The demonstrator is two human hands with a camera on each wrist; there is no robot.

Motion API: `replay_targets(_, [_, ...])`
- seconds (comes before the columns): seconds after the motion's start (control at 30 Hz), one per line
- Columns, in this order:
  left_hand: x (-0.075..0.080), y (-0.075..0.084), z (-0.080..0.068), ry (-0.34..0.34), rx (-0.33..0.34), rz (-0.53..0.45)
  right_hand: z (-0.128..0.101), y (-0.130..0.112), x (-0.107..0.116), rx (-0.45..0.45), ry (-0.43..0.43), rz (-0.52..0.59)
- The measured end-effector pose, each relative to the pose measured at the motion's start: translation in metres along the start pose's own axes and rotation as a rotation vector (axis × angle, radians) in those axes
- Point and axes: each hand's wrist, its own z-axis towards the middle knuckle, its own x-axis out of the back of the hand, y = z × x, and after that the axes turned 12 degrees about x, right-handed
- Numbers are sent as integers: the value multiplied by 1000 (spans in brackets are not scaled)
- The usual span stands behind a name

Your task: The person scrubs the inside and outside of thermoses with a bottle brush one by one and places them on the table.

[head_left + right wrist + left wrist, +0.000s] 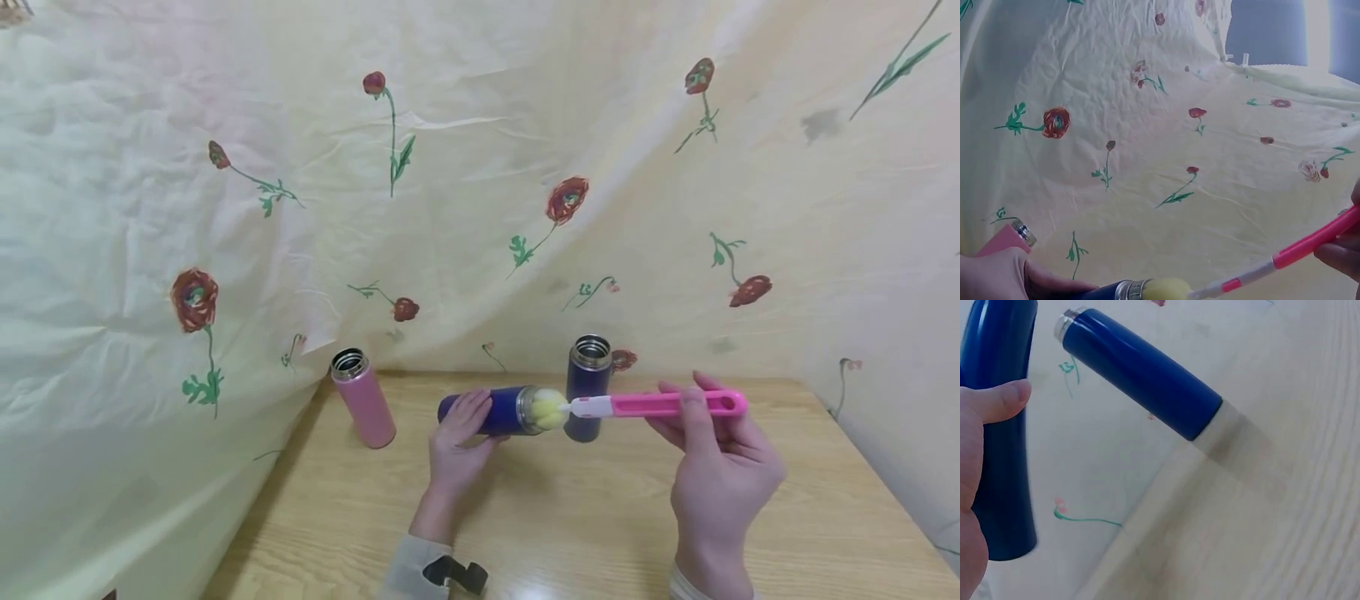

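Observation:
My left hand (pixel 459 442) grips a blue vacuum flask (pixel 504 410) on its side, its metal mouth facing right. In the left wrist view the thumb lies along the flask (pixel 1007 481). A bottle brush (pixel 648 406) with a pink and white handle is pinched between the thumb and fingers of my right hand (pixel 720 467). Its yellow sponge head (pixel 551 410) sits at the flask's mouth; how much is inside I cannot tell. Behind the brush stands a second, dark blue flask (pixel 588 379), upright and lidless. In the right wrist view the brush handle (pixel 1316 240) slants down towards the sponge.
A pink flask (pixel 365 400) stands lidless at the left of the wooden table (pixel 585 517). A flower-patterned cloth (pixel 465 167) hangs behind the table and along its left side. A black band (pixel 456 575) circles my left wrist.

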Motion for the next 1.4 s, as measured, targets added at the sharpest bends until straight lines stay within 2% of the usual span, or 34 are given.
replay_targets(0.07, [0, 7, 2, -40, 102, -49, 1, 1, 1, 12, -39, 16])
replay_targets(0.17, [2, 17, 4, -113, 294, -147, 3, 5, 5, 16, -134, 38])
replay_targets(0.27, [6, 21, 3, -185, 429, -214, 3, 11, 11, 34, -262, 133])
replay_targets(0.37, [10, 26, 2, -247, 497, -273, 0, 19, 16, 41, -434, 211])
replay_targets(0.5, [11, 33, 1, -341, 508, -336, -10, 33, 13, 59, -743, 100])
replay_targets(0.6, [8, 36, 0, -394, 517, -341, -16, 41, 6, 98, -846, 5])
replay_targets(0.7, [3, 38, 0, -391, 535, -306, -18, 43, 2, 85, -795, -25])
replay_targets(0.9, [-5, 40, 1, -326, 509, -301, -19, 38, 0, -70, -593, -174])
replay_targets(1.0, [-7, 40, 1, -311, 504, -312, -18, 35, 0, -122, -508, -200])
replay_targets(1.17, [-6, 38, 0, -277, 516, -291, -12, 29, 2, -122, -414, -143])
replay_targets(1.4, [0, 32, 2, -250, 537, -242, -3, 18, 5, -59, -411, -207])
